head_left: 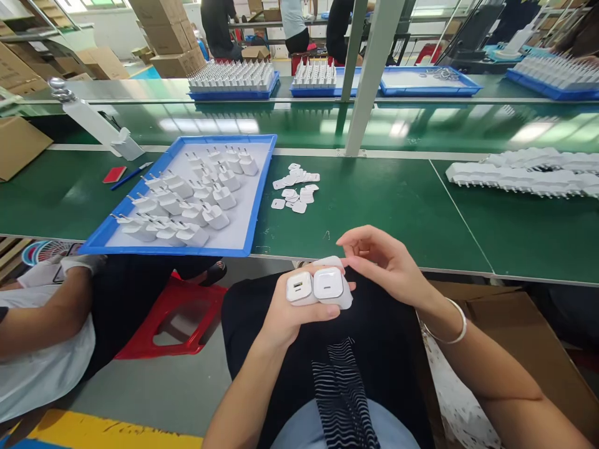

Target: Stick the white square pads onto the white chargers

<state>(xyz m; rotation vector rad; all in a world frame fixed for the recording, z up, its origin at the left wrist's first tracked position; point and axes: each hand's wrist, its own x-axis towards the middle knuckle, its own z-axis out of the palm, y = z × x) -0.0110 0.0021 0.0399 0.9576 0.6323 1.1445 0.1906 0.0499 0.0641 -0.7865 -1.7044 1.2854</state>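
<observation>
The left hand (pixel 292 312) is cradling two white charger plugs (pixel 318 287) side by side over the person's lap, just short of the green tabletop (pixel 374 206) — fingers curled under and thumb wrapping the near edge, so the hand is closed around the pair with their port faces turned up. The right hand (pixel 384 259) is hovering just beside them, fingers loosely bent and holding nothing I can make out, its fingertips (pixel 349 262) nearly touching the right-hand plug.

These look like small, light, rigid plastic shells, glossy and probably a bit slippery. Pinching across the flat sides seems the safest hold, keeping off the port face.

More plugs are lying in the blue tray (pixel 262 187), with small white tabs (pixel 294 190) scattered beside it.
</observation>
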